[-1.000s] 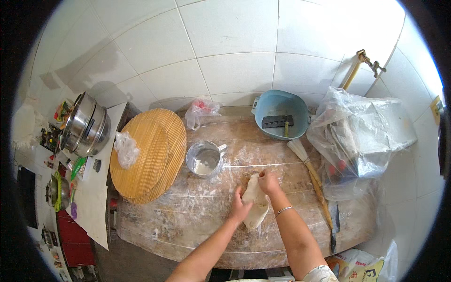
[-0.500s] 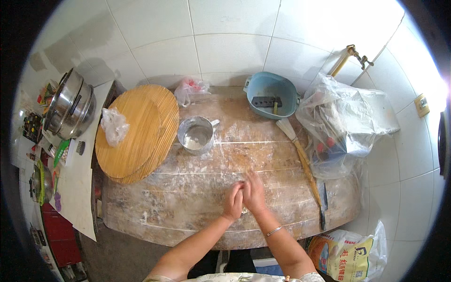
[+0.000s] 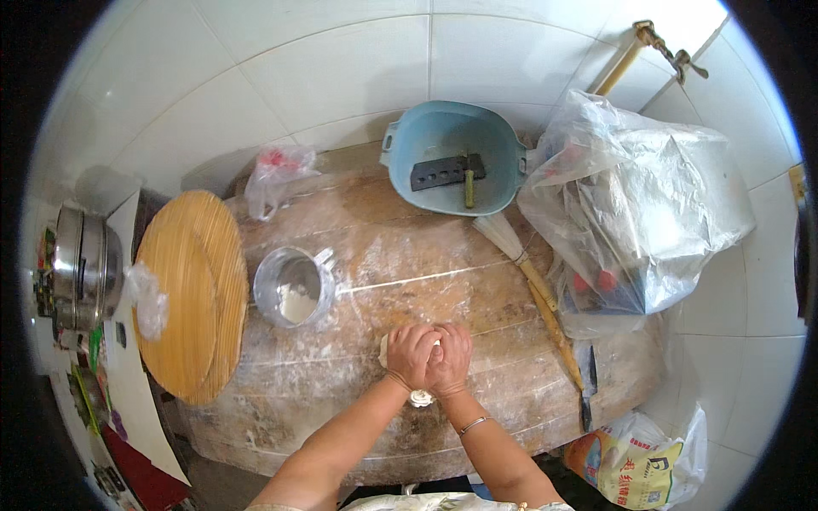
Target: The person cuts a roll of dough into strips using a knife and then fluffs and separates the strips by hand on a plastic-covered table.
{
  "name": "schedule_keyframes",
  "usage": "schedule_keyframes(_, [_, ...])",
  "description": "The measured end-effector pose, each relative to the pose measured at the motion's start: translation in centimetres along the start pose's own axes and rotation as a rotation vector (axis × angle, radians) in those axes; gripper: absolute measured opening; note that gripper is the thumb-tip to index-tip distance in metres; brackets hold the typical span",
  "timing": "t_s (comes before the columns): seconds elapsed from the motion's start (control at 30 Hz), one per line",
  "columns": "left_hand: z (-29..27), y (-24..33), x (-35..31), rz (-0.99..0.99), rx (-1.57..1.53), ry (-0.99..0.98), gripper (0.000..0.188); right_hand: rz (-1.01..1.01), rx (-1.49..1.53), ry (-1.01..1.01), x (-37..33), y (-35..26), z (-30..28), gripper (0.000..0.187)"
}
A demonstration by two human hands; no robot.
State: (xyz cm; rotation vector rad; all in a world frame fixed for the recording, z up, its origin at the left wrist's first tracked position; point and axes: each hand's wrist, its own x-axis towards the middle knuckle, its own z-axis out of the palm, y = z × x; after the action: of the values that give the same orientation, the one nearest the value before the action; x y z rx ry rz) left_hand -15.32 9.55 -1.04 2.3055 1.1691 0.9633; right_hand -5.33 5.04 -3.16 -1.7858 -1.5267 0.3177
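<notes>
My left hand (image 3: 410,352) and my right hand (image 3: 450,359) are pressed together side by side on a lump of pale dough (image 3: 420,398). Fingers of both hands curl over the dough and hide most of it; bits show by the wrists and beyond the left hand's outer edge. Under the dough is a worn wooden board (image 3: 358,426) dusted with flour. To the left of my hands, a metal cup (image 3: 266,294) with a handle has white flour inside. A bracelet circles my right wrist.
Round wooden lids (image 3: 183,298) lie at the left, near stacked steel pots (image 3: 81,264). At the back stands a blue basin (image 3: 452,128) holding a black slotted piece. Rightward are a whisk brush (image 3: 503,238), a knife (image 3: 585,383), a plastic-covered box (image 3: 648,221) and a printed sack (image 3: 635,460).
The view has shifted, so the cup and lids sit further left in it. My hands have gone from clasped together to pressing down on the dough, and more dough shows.
</notes>
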Motion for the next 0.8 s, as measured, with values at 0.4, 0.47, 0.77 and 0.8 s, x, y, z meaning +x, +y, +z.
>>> schedule_keyframes(0.4, [-0.1,-1.6,6.8,-0.571,-0.089,-0.517,0.045,0.166,0.214,-0.093,5.2,1.1,-1.1,0.039])
schedule_keyframes(0.47, [-2.1,2.7,7.9,-0.608,0.108,-0.49,0.045,0.484,0.594,-0.227,3.6,1.7,-2.2,0.048])
schedule_keyframes(0.77, [-2.1,3.8,-3.8,-0.101,0.266,-0.138,0.025,0.814,1.066,0.332,-3.5,1.0,-3.1,0.055])
schedule_keyframes(0.8, [-1.7,3.3,-2.4,-0.101,0.285,-0.202,0.025,0.804,1.038,0.359,-3.7,2.2,-2.9,0.054])
